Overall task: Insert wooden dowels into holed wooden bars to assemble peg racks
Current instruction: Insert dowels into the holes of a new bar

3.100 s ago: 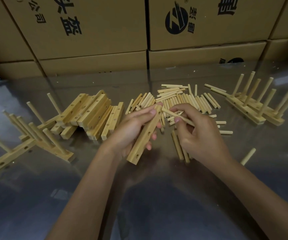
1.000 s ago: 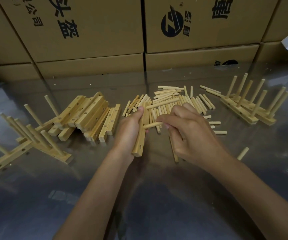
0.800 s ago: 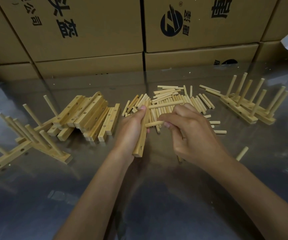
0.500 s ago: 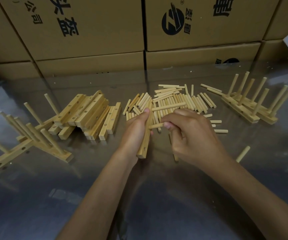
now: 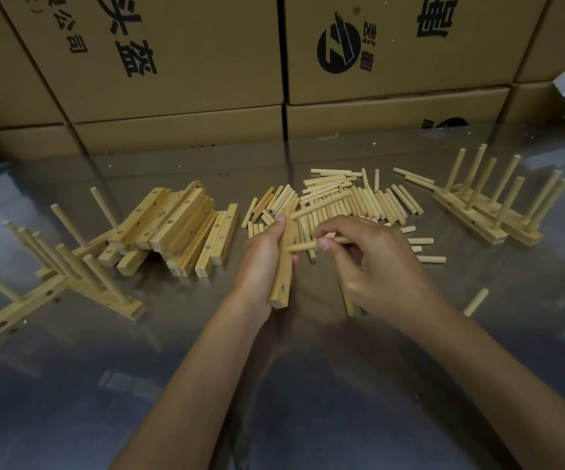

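Note:
My left hand grips a holed wooden bar that runs away from me, with one hole showing near its lower end. One dowel sticks out sideways from the bar's far end. My right hand pinches a second dowel, whose tip meets the middle of the bar. More dowels are tucked under my right palm. A pile of loose dowels lies just beyond both hands.
A heap of bare holed bars lies to the left. Finished peg racks stand at the far left and at the right. A stray dowel lies on the shiny metal table. Cardboard boxes wall off the back.
Since three seconds ago one dowel has gone into the bar's far end. My right hand now holds a second dowel against the bar's middle; in the last second little has moved.

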Action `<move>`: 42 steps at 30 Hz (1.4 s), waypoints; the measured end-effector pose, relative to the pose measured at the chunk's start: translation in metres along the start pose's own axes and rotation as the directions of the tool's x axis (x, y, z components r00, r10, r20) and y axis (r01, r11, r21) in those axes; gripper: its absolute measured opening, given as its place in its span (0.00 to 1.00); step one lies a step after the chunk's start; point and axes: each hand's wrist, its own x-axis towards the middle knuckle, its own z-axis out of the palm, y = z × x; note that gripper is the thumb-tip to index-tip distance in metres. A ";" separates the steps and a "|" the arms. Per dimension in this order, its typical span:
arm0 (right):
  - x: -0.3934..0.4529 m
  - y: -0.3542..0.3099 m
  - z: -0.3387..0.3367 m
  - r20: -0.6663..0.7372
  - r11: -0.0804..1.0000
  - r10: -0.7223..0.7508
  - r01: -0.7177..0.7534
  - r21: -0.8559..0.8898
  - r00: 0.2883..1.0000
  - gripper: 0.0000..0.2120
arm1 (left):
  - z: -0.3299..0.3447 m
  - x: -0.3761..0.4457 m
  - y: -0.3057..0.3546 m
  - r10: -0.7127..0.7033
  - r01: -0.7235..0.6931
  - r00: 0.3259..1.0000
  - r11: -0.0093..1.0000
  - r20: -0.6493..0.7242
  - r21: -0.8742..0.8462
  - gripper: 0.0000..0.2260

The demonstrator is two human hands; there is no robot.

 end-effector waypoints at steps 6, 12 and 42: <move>0.001 0.004 -0.006 0.177 0.989 0.002 0.024 -0.146 0.984 0.06 | -0.006 0.001 0.003 0.022 -0.022 0.998 1.000 -0.057 0.005 0.17; 0.003 -0.001 -0.012 0.132 0.947 0.113 -0.147 0.286 0.985 0.02 | -0.013 0.000 0.009 -0.058 0.053 0.998 0.988 -0.035 -0.147 0.15; -0.009 -0.008 0.029 -0.100 0.640 0.369 -0.175 0.748 0.924 0.04 | 0.022 -0.017 -0.005 0.006 -0.011 0.999 0.993 -0.041 -0.113 0.17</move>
